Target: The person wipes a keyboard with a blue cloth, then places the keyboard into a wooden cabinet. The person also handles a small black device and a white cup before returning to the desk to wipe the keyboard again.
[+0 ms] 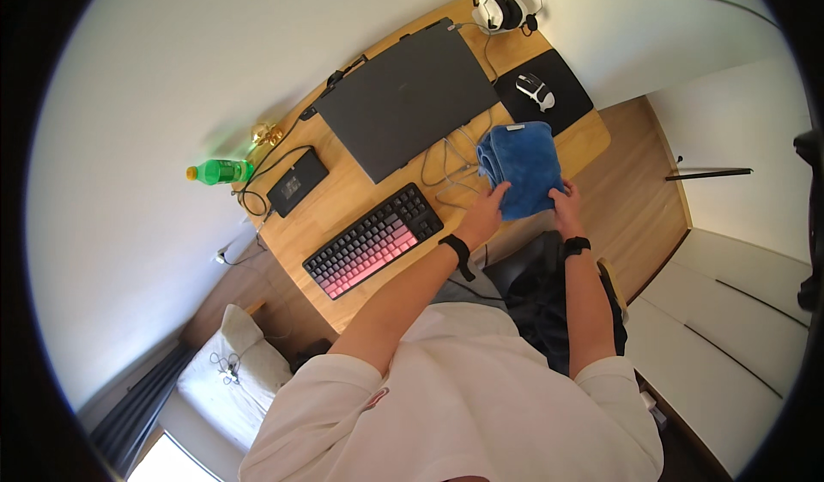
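Observation:
A folded blue cloth [524, 160] with a small white tag is held between both hands over the desk's front right edge. My left hand [485, 213] grips its lower left corner, and my right hand [566, 210] pinches the lower right corner. Each wrist wears a black band. Left of the cloth, a grey cable [450, 166] lies in loose loops on the wood. The closed dark grey laptop [408, 91] lies beyond it. To the cloth's upper right, a white and black mouse [536, 92] sits on a black mouse pad [571, 109].
A black and pink keyboard [373, 240] lies at the desk's front left. Behind it are a black power adapter [298, 181], a green bottle [221, 171] and a gold ornament [266, 133]. White headphones [510, 3] stand at the far corner. White drawers [730, 310] are on the right.

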`<state>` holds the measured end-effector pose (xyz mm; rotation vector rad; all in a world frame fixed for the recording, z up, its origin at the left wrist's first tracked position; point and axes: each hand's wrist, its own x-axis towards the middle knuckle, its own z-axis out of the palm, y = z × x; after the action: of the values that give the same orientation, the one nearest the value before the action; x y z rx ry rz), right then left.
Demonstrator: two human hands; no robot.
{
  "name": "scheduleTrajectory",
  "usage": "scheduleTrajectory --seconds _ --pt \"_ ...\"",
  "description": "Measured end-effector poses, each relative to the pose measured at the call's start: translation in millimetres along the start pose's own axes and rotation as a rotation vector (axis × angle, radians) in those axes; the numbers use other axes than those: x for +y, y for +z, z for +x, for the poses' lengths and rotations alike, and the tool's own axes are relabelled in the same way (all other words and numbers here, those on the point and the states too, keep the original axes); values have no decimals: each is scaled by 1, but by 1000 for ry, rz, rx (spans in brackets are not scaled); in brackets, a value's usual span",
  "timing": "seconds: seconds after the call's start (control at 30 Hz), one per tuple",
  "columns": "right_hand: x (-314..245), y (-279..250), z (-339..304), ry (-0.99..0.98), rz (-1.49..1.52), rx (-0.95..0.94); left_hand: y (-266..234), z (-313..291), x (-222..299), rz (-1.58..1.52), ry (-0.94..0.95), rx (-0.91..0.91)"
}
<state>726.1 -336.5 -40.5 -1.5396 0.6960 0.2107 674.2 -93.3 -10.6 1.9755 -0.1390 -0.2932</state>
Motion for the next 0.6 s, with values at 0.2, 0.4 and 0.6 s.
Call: scheduleTrajectory --seconds 0.2,0.4,0.6 --pt "20 -26 17 -11 -335 29 11 -16 -18 10 -79 -79" --pt "-20 0 -5 143 -225 165 -62 -56 -35 11 -10 224" --pt "-17 5 12 95 -438 -155 -154 -149 -51 -15 -210 572"
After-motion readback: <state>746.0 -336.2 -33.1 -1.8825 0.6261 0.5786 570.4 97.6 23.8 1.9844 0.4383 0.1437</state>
